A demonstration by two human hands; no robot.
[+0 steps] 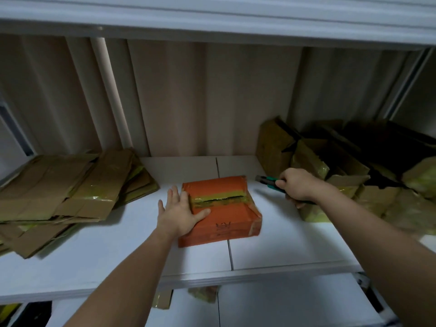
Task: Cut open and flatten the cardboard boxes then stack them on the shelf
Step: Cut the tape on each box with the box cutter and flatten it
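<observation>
An orange cardboard box (226,215) lies on the white shelf (283,237), its top seam of yellow tape slit open along the middle. My left hand (180,210) lies flat with straight fingers on the box's left side, thumb on the top. To the right of the box my right hand (296,186) grips a green utility knife (266,181), blade end pointing left, just clear of the box's far right corner. A stack of flattened brown boxes (70,192) sits at the left of the shelf.
A heap of taped brown boxes (342,166) fills the right end of the shelf. A beige ribbed wall stands behind, and another white shelf (212,22) hangs overhead. Below the shelf edge a lower level shows scraps of taped cardboard (203,295).
</observation>
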